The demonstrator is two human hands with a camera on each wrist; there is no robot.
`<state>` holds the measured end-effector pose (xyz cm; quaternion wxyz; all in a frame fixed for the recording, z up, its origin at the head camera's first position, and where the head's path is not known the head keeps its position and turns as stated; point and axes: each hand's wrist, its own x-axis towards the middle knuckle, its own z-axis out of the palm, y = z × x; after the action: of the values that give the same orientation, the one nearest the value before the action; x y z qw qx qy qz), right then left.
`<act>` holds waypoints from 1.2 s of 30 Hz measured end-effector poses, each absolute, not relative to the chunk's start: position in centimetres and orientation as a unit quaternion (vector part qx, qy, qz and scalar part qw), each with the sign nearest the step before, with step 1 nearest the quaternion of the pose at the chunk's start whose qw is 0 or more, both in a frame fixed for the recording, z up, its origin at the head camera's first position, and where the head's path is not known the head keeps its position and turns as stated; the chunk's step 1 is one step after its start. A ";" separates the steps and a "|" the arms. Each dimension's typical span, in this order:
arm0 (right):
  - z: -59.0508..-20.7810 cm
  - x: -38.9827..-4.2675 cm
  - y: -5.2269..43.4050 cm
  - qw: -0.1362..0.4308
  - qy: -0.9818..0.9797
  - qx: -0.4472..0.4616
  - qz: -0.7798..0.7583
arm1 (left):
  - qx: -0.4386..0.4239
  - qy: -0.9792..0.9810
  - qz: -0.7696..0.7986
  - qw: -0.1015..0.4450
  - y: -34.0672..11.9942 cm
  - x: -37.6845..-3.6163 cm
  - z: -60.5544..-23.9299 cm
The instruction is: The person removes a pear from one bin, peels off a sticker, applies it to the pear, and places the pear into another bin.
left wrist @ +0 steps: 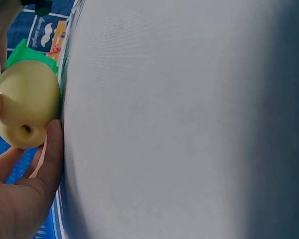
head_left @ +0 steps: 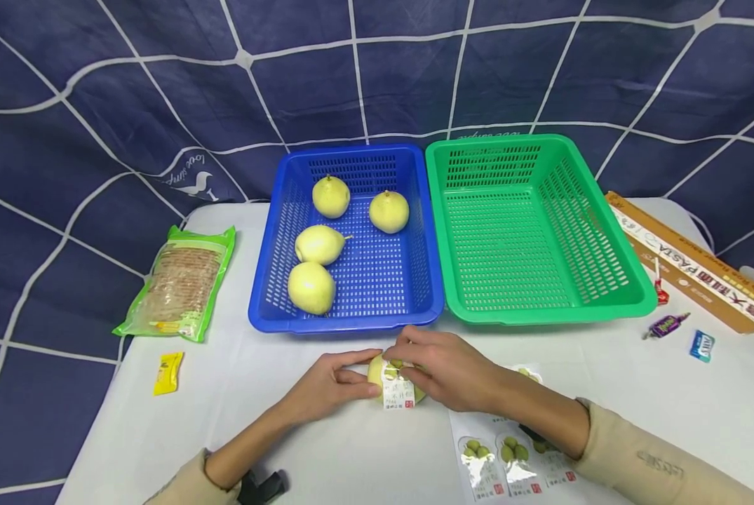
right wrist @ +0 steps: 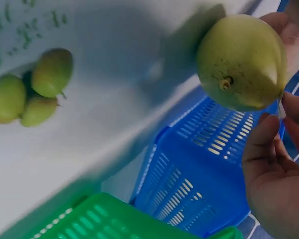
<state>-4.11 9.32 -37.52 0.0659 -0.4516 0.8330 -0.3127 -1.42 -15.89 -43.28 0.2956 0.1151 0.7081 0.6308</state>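
A pale yellow pear (head_left: 374,369) rests on the white table in front of the blue basket. My left hand (head_left: 329,386) holds it from the left, thumb and fingers around its side; the left wrist view shows the fingers against the pear (left wrist: 32,94) near its hollow end. Over the pear lies a white sticker (head_left: 398,395) with a pear picture and print. My right hand (head_left: 452,368) pinches the sticker's upper part between thumb and fingers. In the right wrist view, the sticker's edge is at the fingertips beside the pear (right wrist: 239,59).
The blue basket (head_left: 346,324) has several pears in it; a green basket (head_left: 541,315) adjoins it. A sheet of pear stickers (head_left: 468,429) lies under the right forearm. Leftward are a green-edged food packet (head_left: 181,284) and yellow wrapper (head_left: 168,373); rightward, a pasta box (head_left: 692,263) and small sweets (head_left: 665,325).
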 end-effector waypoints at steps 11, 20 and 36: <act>-39.2 -2.4 10.2 0.057 0.858 -0.404 -0.312 | 0.103 0.720 0.623 0.289 -15.8 -1.3 -43.0; -40.0 -2.1 10.4 0.098 0.840 -0.387 -0.368 | 0.107 0.762 0.590 0.245 -14.4 -0.1 -42.2; -40.3 -2.9 10.3 0.205 0.778 -0.285 -0.521 | 0.134 0.798 0.561 0.175 -13.5 0.6 -42.4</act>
<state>-2.90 10.29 -40.31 0.2047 -0.2852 0.7782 -0.5207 0.63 -13.49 -42.39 0.1746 0.1342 0.7980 0.5609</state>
